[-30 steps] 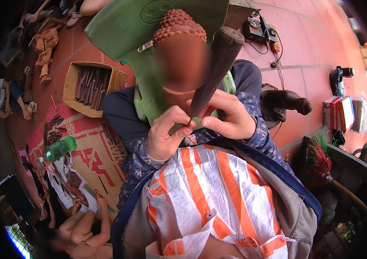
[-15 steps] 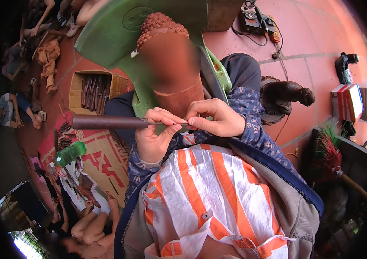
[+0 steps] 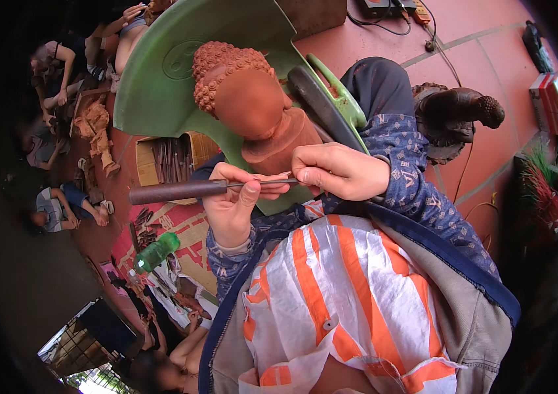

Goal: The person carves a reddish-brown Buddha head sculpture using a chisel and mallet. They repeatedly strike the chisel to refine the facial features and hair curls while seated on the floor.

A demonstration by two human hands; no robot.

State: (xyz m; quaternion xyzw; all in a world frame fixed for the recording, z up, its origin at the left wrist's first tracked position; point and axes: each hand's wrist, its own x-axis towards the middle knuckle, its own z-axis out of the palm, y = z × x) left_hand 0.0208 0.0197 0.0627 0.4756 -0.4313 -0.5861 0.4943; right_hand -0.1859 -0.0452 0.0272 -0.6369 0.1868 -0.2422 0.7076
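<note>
From the head view: my left hand (image 3: 234, 209) is closed around the chisel (image 3: 187, 191), which lies level just below the bust (image 3: 252, 105). My right hand (image 3: 339, 171) pinches its thin blade, fingers curled tight, the green chair (image 3: 161, 79) behind the bust.

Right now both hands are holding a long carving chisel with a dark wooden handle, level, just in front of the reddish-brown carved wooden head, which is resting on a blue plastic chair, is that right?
Not quite: the chair is green, not blue. The head view shows the green plastic chair behind the reddish-brown carved wooden head. The rest holds: the left hand and right hand hold the long carving chisel with its dark wooden handle roughly level, just in front of the head.
</note>
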